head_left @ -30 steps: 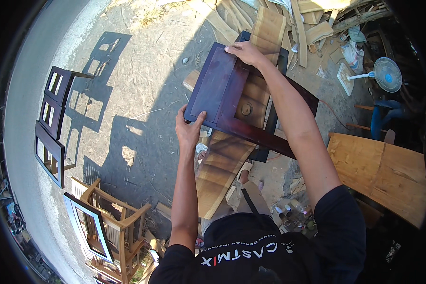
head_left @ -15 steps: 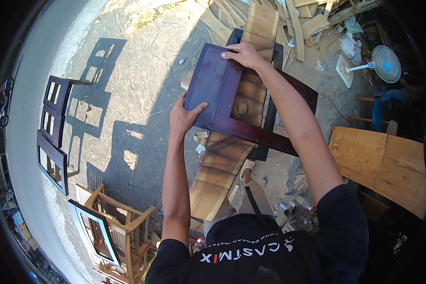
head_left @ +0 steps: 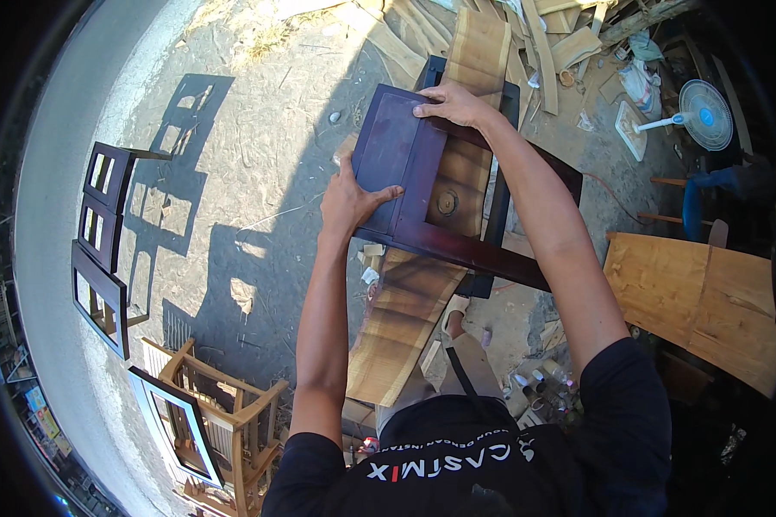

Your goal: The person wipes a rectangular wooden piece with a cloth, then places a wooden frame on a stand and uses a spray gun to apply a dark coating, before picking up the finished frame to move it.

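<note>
Head view: at far L, the road [head_left: 43,215] is seen, w/ three dark frames [head_left: 103,198] standing near its edge. Below them a pale wooden chair [head_left: 248,414] is placed, and a glossy frame [head_left: 194,422] is seen in front of it; whether these two are touching cannot be told.

In the middle, a dark wooden frame [head_left: 388,146] is held by both hands, over a long plank [head_left: 409,306]; whether it is resting on the plank or is lifted cannot be told. By the L hand [head_left: 352,200], the outer edge is gripped: the thumb is laid flat on the panel, the fingers are spread along the edge, approx. half hidden. By the R hand [head_left: 455,105], the far edge is held, w/ the thumb on the top face and the fingers bent over the edge.

As for progress, the parts seem joined already, and dark colour is prob. done on the visible face. The underside is not shown, so what is left there cannot be judged. Setting down and release are not yet done.

Further R, a board table [head_left: 694,293] and a standing fan [head_left: 705,116] are seen, well apart from the hands.
</note>
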Available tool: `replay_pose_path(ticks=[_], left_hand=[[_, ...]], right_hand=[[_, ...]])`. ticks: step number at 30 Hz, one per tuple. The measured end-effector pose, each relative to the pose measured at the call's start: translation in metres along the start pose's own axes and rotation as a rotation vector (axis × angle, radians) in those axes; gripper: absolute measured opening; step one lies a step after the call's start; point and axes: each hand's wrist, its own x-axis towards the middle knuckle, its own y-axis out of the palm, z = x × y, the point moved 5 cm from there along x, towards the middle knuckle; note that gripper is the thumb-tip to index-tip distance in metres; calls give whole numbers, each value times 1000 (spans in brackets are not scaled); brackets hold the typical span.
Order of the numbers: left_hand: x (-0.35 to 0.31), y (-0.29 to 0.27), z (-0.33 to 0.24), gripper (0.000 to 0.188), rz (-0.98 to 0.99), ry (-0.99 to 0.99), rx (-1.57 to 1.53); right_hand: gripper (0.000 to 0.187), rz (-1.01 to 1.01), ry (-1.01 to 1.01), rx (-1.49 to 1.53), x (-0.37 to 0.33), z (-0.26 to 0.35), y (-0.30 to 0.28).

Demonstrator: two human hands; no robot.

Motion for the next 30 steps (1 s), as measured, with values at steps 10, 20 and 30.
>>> replay_pose_path(ticks=[10, 20, 30], left_hand=[[-2, -10, 2, 122, 45, -3, -125], [-41, -26, 60, 50, 62, -68, -575], [-82, -35, 50, 47, -431, 115, -439]], right_hand=[[75, -245, -126, -151, -14, 25, 3], [58, -416, -61, -666, -44, 67, 29], [40, -237, 80, 611, -78, 60, -29]])
